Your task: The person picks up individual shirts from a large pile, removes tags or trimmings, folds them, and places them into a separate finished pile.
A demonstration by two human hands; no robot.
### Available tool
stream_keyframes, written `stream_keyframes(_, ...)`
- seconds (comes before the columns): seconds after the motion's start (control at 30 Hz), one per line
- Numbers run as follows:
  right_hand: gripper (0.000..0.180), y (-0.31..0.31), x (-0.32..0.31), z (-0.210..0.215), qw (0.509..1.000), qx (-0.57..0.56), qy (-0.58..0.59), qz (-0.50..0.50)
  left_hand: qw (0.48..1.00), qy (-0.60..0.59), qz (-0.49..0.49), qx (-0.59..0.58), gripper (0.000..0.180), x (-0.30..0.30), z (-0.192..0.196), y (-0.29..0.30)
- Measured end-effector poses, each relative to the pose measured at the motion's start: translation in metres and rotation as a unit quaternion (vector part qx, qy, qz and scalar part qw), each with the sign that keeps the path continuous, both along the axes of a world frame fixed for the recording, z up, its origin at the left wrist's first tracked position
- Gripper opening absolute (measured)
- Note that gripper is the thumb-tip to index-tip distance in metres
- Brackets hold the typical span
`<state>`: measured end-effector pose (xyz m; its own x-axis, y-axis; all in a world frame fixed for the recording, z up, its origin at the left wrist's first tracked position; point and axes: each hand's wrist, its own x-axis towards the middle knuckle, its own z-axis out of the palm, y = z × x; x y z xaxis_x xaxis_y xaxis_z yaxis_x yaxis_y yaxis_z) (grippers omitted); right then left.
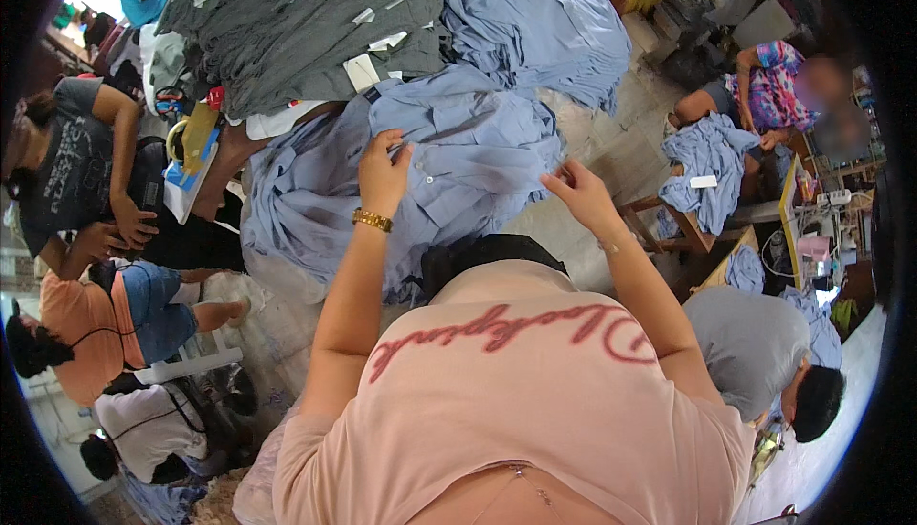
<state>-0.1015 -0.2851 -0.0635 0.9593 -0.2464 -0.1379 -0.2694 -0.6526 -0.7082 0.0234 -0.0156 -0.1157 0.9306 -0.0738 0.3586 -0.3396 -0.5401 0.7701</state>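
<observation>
A light blue button-up shirt point(458, 167) lies spread over the pile in front of me, with small pale buttons down its front. My left hand point(384, 173), wearing a gold wristwatch point(373, 220), is at the shirt's left part, fingers curled toward the thumb on the cloth. At the shirt's right edge, my right hand point(583, 198) is closed with bent fingers against the fabric. The fingertips of both hands are small in view, so the exact grip on the cloth is hard to make out.
Dark grey garments with white tags point(306, 28) are heaped beyond the shirt. More light blue garments point(530, 23) lie at the far right. A tape roll point(177, 140) stands at the left. Several people sit or stand on both sides, one with blue cloth point(712, 157) on the lap.
</observation>
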Motion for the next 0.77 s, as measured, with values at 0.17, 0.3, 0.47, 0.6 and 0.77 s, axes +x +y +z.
stream_keyframes(0.17, 0.031, -0.038, -0.094, -0.059, 0.988, 0.078, 0.066, -0.118, 0.984, 0.061, -0.149, 0.079, 0.021, -0.03, 0.028, 0.006)
stream_keyframes(0.3, 0.027, -0.03, -0.145, -0.081, 0.95, 0.203, 0.141, -0.192, 0.864, 0.221, -0.437, 0.116, 0.035, -0.07, 0.013, 0.012)
stream_keyframes(0.47, 0.026, -0.037, -0.156, -0.092, 0.952, 0.183, 0.152, -0.192, 0.75, 0.331, -0.525, 0.228, 0.047, -0.086, 0.022, -0.008)
stream_keyframes(0.6, 0.027, -0.068, -0.137, -0.075, 0.965, 0.166, 0.13, -0.159, 0.763, 0.3, -0.531, 0.214, 0.052, -0.071, 0.036, -0.026)
stream_keyframes(0.77, 0.027, -0.12, -0.126, -0.041, 0.959, 0.227, 0.069, -0.154, 0.81, 0.253, -0.506, -0.155, 0.057, -0.066, 0.084, -0.084)
